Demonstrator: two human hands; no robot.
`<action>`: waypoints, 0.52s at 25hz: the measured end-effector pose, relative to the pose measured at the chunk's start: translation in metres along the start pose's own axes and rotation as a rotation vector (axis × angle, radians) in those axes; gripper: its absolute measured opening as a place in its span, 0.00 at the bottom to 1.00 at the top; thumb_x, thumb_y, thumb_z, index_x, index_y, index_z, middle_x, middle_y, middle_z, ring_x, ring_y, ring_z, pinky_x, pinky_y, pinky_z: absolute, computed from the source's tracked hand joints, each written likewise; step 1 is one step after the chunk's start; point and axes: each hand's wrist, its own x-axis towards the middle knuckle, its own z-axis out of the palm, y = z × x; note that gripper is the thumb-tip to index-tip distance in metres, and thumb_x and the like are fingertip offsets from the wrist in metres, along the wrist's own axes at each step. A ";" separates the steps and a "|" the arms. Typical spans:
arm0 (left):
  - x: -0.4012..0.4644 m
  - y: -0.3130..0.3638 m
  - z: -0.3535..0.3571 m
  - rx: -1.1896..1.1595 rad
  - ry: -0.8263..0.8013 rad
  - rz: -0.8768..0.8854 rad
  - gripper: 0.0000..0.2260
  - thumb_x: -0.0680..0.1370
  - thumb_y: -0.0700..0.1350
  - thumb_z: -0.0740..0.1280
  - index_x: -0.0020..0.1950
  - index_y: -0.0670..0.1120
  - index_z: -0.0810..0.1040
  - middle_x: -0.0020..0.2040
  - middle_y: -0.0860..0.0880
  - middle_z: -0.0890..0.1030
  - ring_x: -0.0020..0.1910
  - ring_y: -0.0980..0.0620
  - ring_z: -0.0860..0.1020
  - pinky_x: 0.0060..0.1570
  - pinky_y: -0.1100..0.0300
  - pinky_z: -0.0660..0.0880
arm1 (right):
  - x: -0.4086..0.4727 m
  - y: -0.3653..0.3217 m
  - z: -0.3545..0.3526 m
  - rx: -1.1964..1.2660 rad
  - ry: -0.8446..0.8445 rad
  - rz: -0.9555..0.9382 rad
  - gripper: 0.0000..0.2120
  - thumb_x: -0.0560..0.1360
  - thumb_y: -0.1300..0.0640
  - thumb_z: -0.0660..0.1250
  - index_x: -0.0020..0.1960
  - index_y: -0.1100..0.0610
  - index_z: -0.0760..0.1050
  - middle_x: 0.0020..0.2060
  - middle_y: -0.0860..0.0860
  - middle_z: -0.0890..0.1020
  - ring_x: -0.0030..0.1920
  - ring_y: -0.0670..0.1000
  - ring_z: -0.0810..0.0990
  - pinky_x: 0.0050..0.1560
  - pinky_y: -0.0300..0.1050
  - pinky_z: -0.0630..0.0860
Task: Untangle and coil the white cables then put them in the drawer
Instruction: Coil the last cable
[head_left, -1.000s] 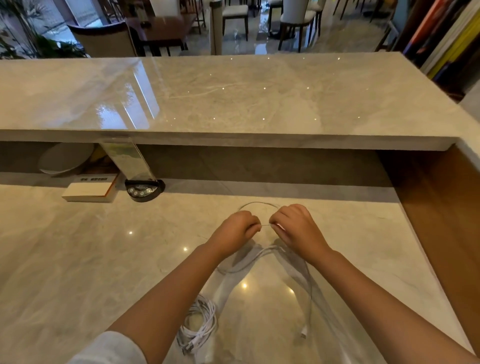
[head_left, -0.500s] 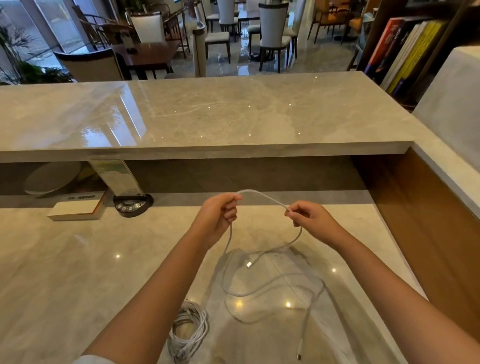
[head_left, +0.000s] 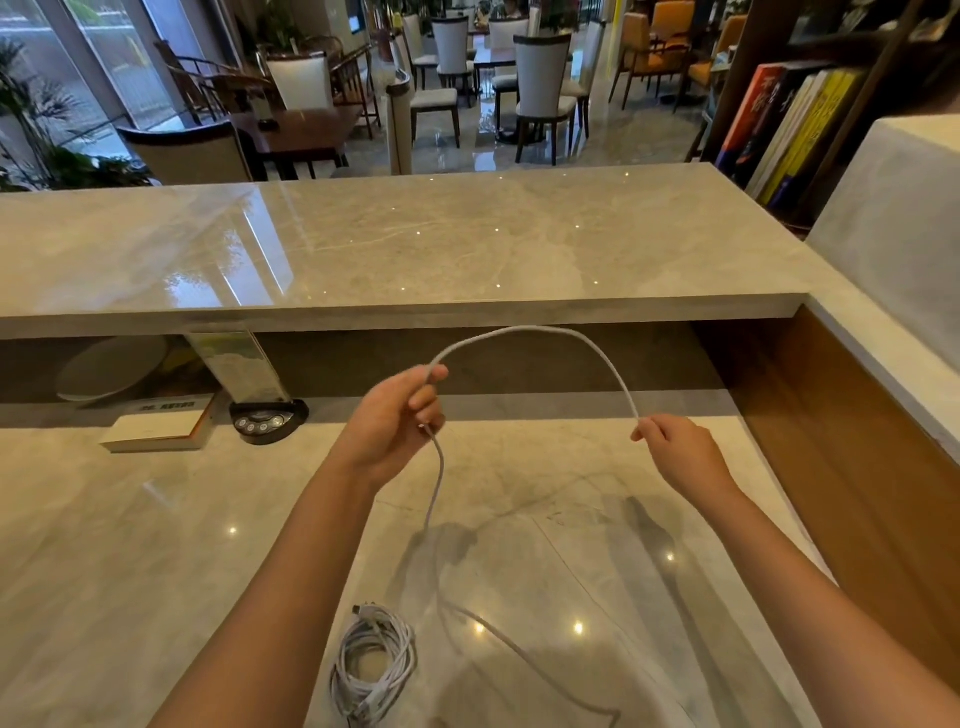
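White cable (head_left: 545, 332) held in air above counter (head_left: 156, 545), arching between both hands. Left hand (head_left: 389, 421) fingers curled round one part, tail hanging to counter. Right hand (head_left: 680, 452) pinches other part at fingertips. Coiled cable (head_left: 374, 660) lies finished near left forearm.

Risks: light pinch may slip, arch collapses. Trailing tail may drag into coiled cable, re-tangle. Drawer not in view.
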 end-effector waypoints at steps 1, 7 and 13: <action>-0.003 -0.003 0.009 0.115 -0.019 -0.015 0.11 0.79 0.42 0.57 0.41 0.46 0.76 0.25 0.54 0.68 0.26 0.57 0.66 0.34 0.64 0.66 | -0.004 -0.009 -0.002 -0.110 -0.045 -0.039 0.14 0.79 0.57 0.55 0.51 0.60 0.79 0.49 0.57 0.82 0.45 0.55 0.78 0.48 0.50 0.75; -0.013 -0.030 0.048 0.742 -0.050 0.097 0.08 0.78 0.41 0.62 0.46 0.46 0.81 0.35 0.55 0.79 0.31 0.59 0.72 0.34 0.66 0.70 | -0.047 -0.068 -0.029 -0.255 -0.415 -0.509 0.11 0.78 0.56 0.61 0.53 0.57 0.80 0.47 0.50 0.81 0.44 0.47 0.75 0.43 0.41 0.72; -0.025 -0.043 0.070 0.869 -0.243 0.024 0.13 0.80 0.43 0.58 0.46 0.50 0.82 0.32 0.55 0.81 0.29 0.59 0.71 0.31 0.68 0.69 | -0.054 -0.074 -0.047 -0.026 -0.076 -0.570 0.06 0.74 0.51 0.67 0.47 0.53 0.79 0.45 0.44 0.75 0.48 0.45 0.73 0.46 0.37 0.70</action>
